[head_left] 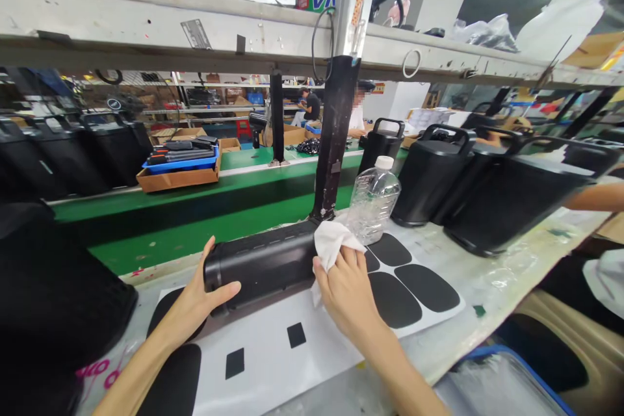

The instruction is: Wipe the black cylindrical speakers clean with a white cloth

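Note:
A long black speaker housing (273,264) lies on its side on a white sheet on the bench. My left hand (197,296) grips its left end, thumb along the near face and fingers behind the end. My right hand (347,286) is closed on a crumpled white cloth (333,240), pressed against the housing's right end, which the cloth and hand partly hide. The white sheet (273,364) bears several black rounded stickers (427,287) and small black squares. Just behind my right hand stands a clear plastic bottle (374,201) with a white cap.
Several black housings with handles (433,172) stand on the right; a large black one (53,292) is close on the left. A dark post (334,136) rises behind the bench. Across the green conveyor (195,214) sits a cardboard tray (180,179). Another person's arm (597,197) shows at right.

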A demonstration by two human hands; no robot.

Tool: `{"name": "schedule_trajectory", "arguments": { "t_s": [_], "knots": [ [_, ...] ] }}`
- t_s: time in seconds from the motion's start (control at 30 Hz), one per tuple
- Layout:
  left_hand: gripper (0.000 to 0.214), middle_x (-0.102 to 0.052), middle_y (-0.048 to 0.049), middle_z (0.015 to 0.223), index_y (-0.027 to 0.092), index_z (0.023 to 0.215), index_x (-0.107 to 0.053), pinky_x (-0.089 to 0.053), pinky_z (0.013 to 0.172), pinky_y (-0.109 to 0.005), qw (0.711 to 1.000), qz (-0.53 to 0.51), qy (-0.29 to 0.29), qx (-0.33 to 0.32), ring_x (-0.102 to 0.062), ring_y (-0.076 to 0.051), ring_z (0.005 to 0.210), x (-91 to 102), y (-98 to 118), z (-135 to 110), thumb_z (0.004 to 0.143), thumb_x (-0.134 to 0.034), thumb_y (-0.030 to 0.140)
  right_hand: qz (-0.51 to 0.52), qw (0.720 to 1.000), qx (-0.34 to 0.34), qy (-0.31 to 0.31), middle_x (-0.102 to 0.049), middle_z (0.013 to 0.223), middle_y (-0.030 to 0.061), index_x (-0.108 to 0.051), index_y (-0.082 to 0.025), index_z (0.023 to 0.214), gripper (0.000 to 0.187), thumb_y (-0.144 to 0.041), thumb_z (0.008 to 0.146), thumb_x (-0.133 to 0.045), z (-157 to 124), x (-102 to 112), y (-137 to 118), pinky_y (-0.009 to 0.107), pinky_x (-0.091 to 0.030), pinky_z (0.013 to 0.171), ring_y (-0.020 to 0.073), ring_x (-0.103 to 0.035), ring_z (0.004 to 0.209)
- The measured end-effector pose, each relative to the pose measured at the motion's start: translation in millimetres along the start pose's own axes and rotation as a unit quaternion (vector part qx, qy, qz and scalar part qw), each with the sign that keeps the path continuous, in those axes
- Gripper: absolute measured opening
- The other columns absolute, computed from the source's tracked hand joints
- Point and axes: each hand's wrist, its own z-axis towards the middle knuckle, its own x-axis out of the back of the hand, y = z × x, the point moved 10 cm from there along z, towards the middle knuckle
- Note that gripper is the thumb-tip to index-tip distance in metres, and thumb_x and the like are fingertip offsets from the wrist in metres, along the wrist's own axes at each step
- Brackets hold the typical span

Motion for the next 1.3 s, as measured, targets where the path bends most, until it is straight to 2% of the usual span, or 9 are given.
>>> {"name": "schedule_trajectory", "arguments": {
  "t_s": [0.17,0.37,0.5,0.6,0.83,0.93,1.1,1.17,1.3],
  "knots": [
    [0.099,-0.026,-0.0074,0.160,0.025,0.155,-0.003,-0.021,0.118,-0.047,1.000,0.003,-0.012,0.018,-0.024,-0.029,0.147,-0.2,4.5,5.6,0.081,-0.060,0.059,0.129,0.990,-0.044,-0.047,-0.060,0.131,0.0123,-0.058,-0.014,0.133,0.045,-0.032,0.099,-0.035,-31.8,-7.9,13.6,0.054,-0.035,0.107,0.0318,-0.049,0.126],
    [0.095,-0.027,-0.0074,0.160,0.027,0.155,-0.007,-0.024,0.118,-0.044,0.998,-0.033,-0.035,0.039,-0.030,-0.028,0.145,0.1,4.6,15.5,0.082,-0.060,0.057,0.348,0.893,-0.284,-0.004,-0.058,0.136,0.0101,-0.054,-0.019,0.138,0.053,-0.049,0.097,-0.039,-84.7,-3.2,77.0,0.046,-0.032,0.113,0.0286,-0.046,0.133],
    [0.095,-0.025,-0.0058,0.161,0.025,0.155,-0.009,-0.020,0.120,-0.043,0.998,-0.035,-0.028,0.050,-0.021,-0.027,0.148,2.9,0.4,17.4,0.082,-0.059,0.059,0.188,0.980,-0.058,0.006,-0.058,0.136,0.0110,-0.053,-0.019,0.139,0.047,-0.034,0.096,-0.045,-39.9,13.4,35.4,0.050,-0.035,0.112,0.0306,-0.047,0.131],
    [0.097,-0.020,-0.0051,0.162,0.024,0.155,-0.011,-0.018,0.120,-0.043,0.998,-0.029,-0.024,0.048,-0.017,-0.027,0.149,4.9,-0.5,18.1,0.080,-0.060,0.060,0.066,0.994,0.083,-0.005,-0.067,0.119,0.0154,-0.063,-0.012,0.127,0.041,-0.018,0.094,-0.040,-2.6,5.3,0.3,0.049,-0.047,0.100,0.0331,-0.061,0.113],
    [0.095,-0.023,-0.0059,0.161,0.022,0.154,-0.015,-0.013,0.121,-0.045,0.999,-0.013,-0.031,0.039,-0.015,-0.027,0.149,5.4,3.6,20.5,0.079,-0.061,0.057,0.054,0.993,0.104,-0.002,-0.071,0.100,0.0182,-0.071,-0.009,0.108,0.044,-0.011,0.091,-0.032,11.9,-1.0,-17.0,0.052,-0.052,0.086,0.0350,-0.065,0.094],
    [0.089,-0.029,-0.0051,0.159,0.025,0.153,-0.022,-0.019,0.120,-0.046,0.998,-0.026,-0.032,0.040,-0.021,-0.030,0.148,5.2,5.2,20.3,0.079,-0.062,0.056,0.206,0.977,-0.002,-0.046,-0.072,0.105,0.0107,-0.073,-0.020,0.107,0.038,-0.028,0.094,-0.038,-15.5,3.8,7.5,0.044,-0.054,0.089,0.0309,-0.067,0.096],
    [0.090,-0.031,-0.0046,0.159,0.029,0.153,-0.020,-0.019,0.119,-0.048,0.996,-0.043,-0.022,0.069,-0.025,-0.029,0.147,8.6,-2.7,19.8,0.079,-0.062,0.057,0.422,0.823,-0.379,0.011,-0.058,0.055,0.0038,-0.062,-0.021,0.062,0.048,-0.063,0.083,-0.051,-56.2,19.2,105.0,0.030,-0.045,0.046,0.0218,-0.056,0.054],
    [0.088,-0.032,-0.0041,0.158,0.032,0.153,-0.021,-0.018,0.120,-0.050,0.996,-0.047,-0.019,0.077,-0.027,-0.029,0.146,9.5,-6.4,20.8,0.080,-0.062,0.058,0.392,0.830,-0.394,0.051,-0.046,0.049,0.0002,-0.049,-0.023,0.056,0.046,-0.063,0.079,-0.053,-42.2,32.6,120.3,0.028,-0.037,0.043,0.0174,-0.047,0.050],
    [0.085,-0.036,-0.0051,0.156,0.035,0.153,-0.018,-0.025,0.117,-0.050,0.994,-0.050,-0.025,0.092,-0.035,-0.030,0.143,5.1,-11.1,18.3,0.083,-0.060,0.056,0.296,0.914,-0.270,-0.059,-0.042,0.055,-0.0016,-0.033,-0.026,0.057,0.042,-0.057,0.081,-0.045,27.6,15.4,94.0,0.028,-0.038,0.049,0.0151,-0.044,0.055]
  ]
}}
